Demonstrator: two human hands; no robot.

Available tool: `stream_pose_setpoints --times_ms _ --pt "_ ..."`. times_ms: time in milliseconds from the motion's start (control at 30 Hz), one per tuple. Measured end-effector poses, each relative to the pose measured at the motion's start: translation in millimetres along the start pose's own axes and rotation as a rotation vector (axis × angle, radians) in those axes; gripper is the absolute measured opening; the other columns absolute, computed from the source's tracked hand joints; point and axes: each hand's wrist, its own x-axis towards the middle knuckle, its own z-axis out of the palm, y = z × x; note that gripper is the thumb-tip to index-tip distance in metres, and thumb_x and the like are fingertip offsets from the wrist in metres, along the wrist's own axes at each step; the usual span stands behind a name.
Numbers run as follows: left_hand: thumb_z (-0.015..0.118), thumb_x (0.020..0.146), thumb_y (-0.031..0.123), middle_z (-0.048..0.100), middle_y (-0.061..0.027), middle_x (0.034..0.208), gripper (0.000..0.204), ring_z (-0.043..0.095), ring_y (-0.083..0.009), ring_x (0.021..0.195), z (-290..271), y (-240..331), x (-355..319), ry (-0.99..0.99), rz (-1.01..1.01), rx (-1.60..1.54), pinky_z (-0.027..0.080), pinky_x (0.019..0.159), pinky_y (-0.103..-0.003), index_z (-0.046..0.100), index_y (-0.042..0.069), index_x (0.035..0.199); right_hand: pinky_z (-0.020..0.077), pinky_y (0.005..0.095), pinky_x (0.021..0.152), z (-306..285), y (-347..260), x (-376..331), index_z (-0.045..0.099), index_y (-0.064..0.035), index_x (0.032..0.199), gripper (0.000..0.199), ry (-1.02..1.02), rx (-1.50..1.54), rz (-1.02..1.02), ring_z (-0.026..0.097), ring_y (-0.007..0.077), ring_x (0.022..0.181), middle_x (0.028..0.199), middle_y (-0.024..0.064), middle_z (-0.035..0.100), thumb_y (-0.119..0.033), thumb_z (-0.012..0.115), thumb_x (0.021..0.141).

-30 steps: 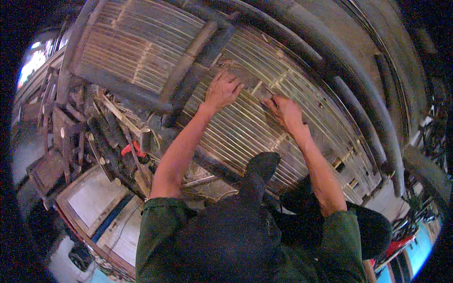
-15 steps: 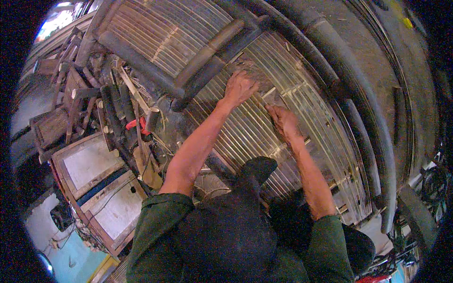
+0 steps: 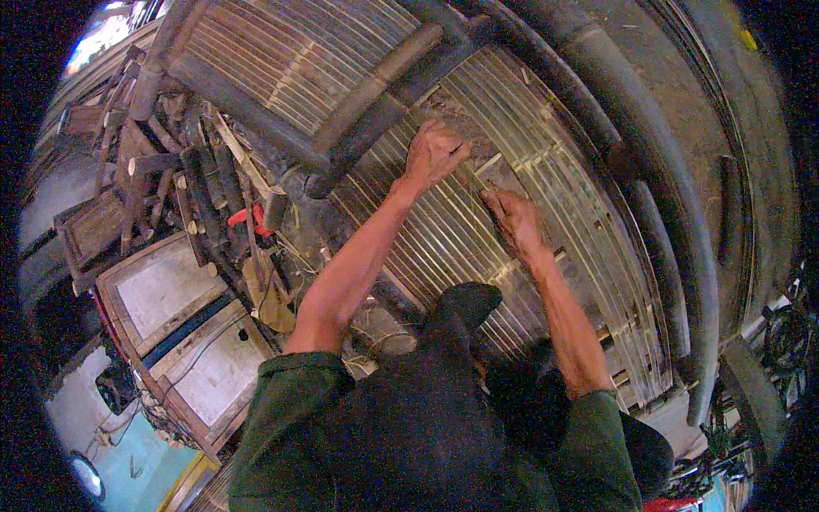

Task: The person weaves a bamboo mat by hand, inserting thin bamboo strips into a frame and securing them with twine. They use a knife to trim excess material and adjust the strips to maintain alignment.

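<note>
Item: slatted bamboo panel (image 3: 444, 247), a large frame of thin pale strips laid side by side, their long axis running from lower left to upper right; it fills the middle of the view and lies under both hands.

Left hand (image 3: 433, 154): fingers curled down, knuckles raised, pressing on the slats near the panel's upper part, just beside a dark round cross pole (image 3: 375, 128). Whether it pinches a strip cannot be told; the fingertips are hidden beneath the hand.

Right hand (image 3: 514, 220): lower and to the right of the left hand, near it but apart. Fingers bent, tips down on the slats at a loose thin strip (image 3: 485, 166) that stands between the two hands. The grip looks closed on or about the strip, but this is not certain.

Governing relation: the strip lies between the hands, its length along the slat direction; its upper end is nearer the left hand, its lower end under the right fingertips.

Surroundings: heavy curved bamboo poles (image 3: 648, 205) along the panel's right edge; a heap of cut wood pieces (image 3: 171, 171) off its left edge; a red-handled tool (image 3: 247, 218) in that heap; framed grey boards (image 3: 171, 333) at lower left; the person's dark-clad knee (image 3: 465, 307) over the panel's lower edge.
</note>
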Motion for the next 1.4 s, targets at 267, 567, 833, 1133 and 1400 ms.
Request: stream_pose_setpoints --times_ms 267,567,833,1133,1400 --pt "0.067 0.072 0.026 0.060 -0.0151 0.072 0.029 0.057 -0.0323 0.075 13 -5 2 0.101 -0.101 -0.057 0.042 0.087 -0.043 0.062 0.001 0.059 0.0373 0.0421 0.054 9 17 -2 0.048 0.0004 0.065 0.043 0.102 -0.063 -0.100 0.044 0.0353 0.058 0.066 0.0203 0.047 -0.034 0.064 0.085" --pt "0.063 0.075 0.027 0.054 -0.0163 0.057 0.034 0.053 -0.0347 0.063 8 5 7 0.107 -0.132 -0.028 0.040 0.070 -0.046 0.060 -0.001 0.056 0.0344 0.0399 0.051 -9 -11 -10 0.046 -0.0003 0.062 0.041 0.171 -0.123 -0.224 0.038 0.0273 0.053 0.063 0.0189 0.042 -0.028 0.069 0.082" --pt "0.065 0.078 0.025 0.058 -0.0155 0.070 0.034 0.055 -0.0331 0.074 13 11 -2 0.209 -0.152 -0.119 0.042 0.077 -0.044 0.056 0.000 0.056 0.0374 0.0434 0.056 -12 -7 -5 0.051 0.0011 0.066 0.041 0.119 -0.109 -0.195 0.048 0.0356 0.059 0.064 0.0204 0.048 -0.032 0.062 0.086" --pt "0.062 0.080 0.027 0.063 -0.0161 0.077 0.021 0.058 -0.0323 0.080 18 3 -9 0.008 -0.042 0.015 0.043 0.083 -0.044 0.071 0.008 0.077 0.0408 0.0458 0.062 -7 -12 -14 0.057 0.0026 0.077 0.043 0.143 -0.060 -0.024 0.052 0.0419 0.070 0.074 0.0237 0.053 -0.036 0.047 0.094" --pt "0.050 0.089 0.040 0.066 -0.0136 0.092 0.033 0.057 -0.0322 0.096 -2 21 1 -0.203 -0.039 0.110 0.033 0.099 -0.047 0.072 0.015 0.091 0.0430 0.0539 0.065 11 15 -10 0.061 -0.0027 0.093 0.048 -0.010 -0.278 0.224 0.056 0.0474 0.071 0.079 0.0282 0.059 -0.039 0.030 0.097"
